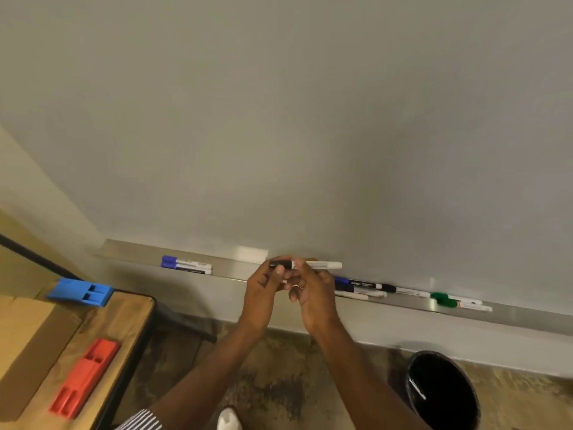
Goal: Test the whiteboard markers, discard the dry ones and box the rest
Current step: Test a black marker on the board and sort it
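Whiteboard (310,119) ledge (235,270) (markers (186,264) scattered) behind both hands gripping marker (322,265).

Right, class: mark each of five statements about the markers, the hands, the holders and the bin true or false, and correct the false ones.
1. Both hands hold one black-capped marker. True: the left hand is on the cap end and the right hand on the barrel.
2. Two green-capped markers lie at the left end of the tray. False: they lie to the right; two blue-capped markers lie at the left.
3. The bin stands on the table. False: it stands on the floor, lower right.
4. A red holder lies on the table. True.
5. The whiteboard is covered in writing. False: no marks show.
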Demonstrator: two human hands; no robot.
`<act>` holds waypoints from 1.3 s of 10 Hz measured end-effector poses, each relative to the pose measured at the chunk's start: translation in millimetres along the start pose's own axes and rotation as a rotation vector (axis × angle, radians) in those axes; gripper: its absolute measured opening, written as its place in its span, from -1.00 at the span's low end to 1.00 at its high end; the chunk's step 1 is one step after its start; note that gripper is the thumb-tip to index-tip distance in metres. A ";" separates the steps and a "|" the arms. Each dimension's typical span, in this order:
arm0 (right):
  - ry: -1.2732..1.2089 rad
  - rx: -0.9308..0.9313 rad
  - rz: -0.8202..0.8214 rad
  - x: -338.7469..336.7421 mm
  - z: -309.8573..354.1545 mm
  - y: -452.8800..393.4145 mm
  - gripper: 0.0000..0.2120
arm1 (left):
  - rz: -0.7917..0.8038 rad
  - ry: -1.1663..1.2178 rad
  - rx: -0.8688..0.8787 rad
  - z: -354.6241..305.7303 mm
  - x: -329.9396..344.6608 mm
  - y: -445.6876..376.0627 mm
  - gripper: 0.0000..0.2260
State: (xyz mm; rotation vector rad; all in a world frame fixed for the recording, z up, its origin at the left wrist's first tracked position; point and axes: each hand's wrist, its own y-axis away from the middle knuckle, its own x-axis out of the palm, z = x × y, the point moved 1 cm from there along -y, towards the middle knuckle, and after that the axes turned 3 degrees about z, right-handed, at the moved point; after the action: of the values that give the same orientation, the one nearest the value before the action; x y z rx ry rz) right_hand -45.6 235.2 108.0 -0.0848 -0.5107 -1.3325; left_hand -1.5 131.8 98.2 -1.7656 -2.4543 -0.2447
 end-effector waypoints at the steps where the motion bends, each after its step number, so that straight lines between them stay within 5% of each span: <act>1: 0.005 -0.019 -0.060 34.8 -10.1 1.4 -0.84 | -0.067 0.127 -0.038 -5.2 -6.5 -3.5 -0.58; 3: -0.004 -0.003 -0.193 62.4 -22.2 -1.0 -0.81 | -0.229 0.390 -0.111 -18.1 -10.3 -12.2 -0.61; 8: 0.079 0.210 -0.280 57.7 -73.0 16.1 -0.71 | -0.501 0.381 -0.363 18.7 -16.3 11.3 -0.75; 10: -0.291 0.288 -0.406 59.4 -74.0 18.9 -0.77 | -0.515 0.429 -0.414 19.4 -19.0 10.7 -0.72; 11: -0.295 0.238 -0.636 47.0 -72.3 10.5 -0.84 | -0.609 0.591 -0.437 20.2 -21.5 4.2 -0.71; 13: -0.489 0.111 -0.471 52.2 -44.3 -6.9 -0.89 | -0.471 0.564 -0.326 -2.9 -10.6 -11.4 -0.79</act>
State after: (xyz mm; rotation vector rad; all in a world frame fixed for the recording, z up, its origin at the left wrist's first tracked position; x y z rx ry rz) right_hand -31.0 171.0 88.1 -0.2110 -1.0663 -1.7474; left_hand -9.0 117.9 98.4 -0.9601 -2.4246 -1.0691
